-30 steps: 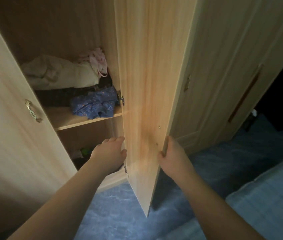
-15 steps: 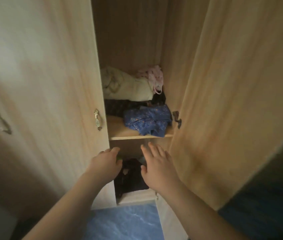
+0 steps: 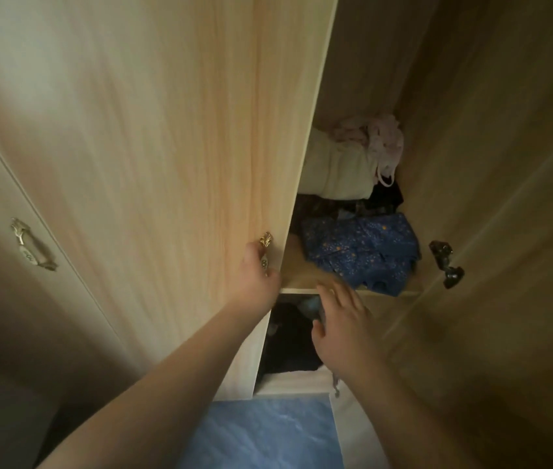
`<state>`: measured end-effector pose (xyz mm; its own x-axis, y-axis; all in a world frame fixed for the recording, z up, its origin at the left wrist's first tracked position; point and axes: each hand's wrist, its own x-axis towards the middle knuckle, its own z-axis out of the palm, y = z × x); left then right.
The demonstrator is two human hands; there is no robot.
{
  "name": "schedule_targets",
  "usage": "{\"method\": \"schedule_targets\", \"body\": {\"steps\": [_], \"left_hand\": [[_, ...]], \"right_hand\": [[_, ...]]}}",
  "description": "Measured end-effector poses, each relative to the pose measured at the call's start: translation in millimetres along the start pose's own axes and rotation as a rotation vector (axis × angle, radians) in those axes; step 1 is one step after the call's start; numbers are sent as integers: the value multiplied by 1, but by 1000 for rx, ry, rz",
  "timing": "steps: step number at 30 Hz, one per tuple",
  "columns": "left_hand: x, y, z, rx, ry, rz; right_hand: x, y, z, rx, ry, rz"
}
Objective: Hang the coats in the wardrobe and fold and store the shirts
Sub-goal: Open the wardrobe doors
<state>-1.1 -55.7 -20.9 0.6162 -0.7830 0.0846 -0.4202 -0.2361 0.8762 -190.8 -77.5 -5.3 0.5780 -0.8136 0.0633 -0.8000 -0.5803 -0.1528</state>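
L hand grips door handle — upright, R hand splayed

Clothes pile on shelf right of door, perhaps garments beneath.

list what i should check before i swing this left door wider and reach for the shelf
1. Left hand on door handle: ok, fingers curl round it.
2. Right hand free: ok, open, holding nothing.
3. Right door out of the way: ok, stands wide open.
4. Room on shelf: not ok, blue garment and cream bundle crowd it; the blue one reaches the front edge.
5. Room in lower compartment: cannot tell, too dark.
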Motion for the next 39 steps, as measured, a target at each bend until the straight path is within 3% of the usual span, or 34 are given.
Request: {"method": "schedule_targets", "body": {"steps": [3,9,13,16,21,26,32,35,39], "left_hand": [[-7,0,8,-45,-47,-15],[-64,9,-32,81,-156,-13],[-161,-9,-60,103,-54,29],[-220,-27,-89,139,42,-35],[-273,-51,-165,181,96,-161],[-315,-72,-247,209,78,-244],[-401,-112,-299,744,-124,-442],[-441,-111,-296,903,-166,-310],[-478,-82,-270,827,-217,-78]], "right_hand": [[-12,-1,-2,1,-12,0],[-60,-30,-18,131,21,-85],[-107,-53,-22,150,-8,-186],[-148,-78,-18,180,-44,-281],[-205,-138,-19,212,-134,-415],[-249,-188,-21,195,-115,-525],[-292,-227,-14,137,-88,-522],[-323,-235,-8,152,-102,-458],[-376,-219,0,171,-91,-326]]}}
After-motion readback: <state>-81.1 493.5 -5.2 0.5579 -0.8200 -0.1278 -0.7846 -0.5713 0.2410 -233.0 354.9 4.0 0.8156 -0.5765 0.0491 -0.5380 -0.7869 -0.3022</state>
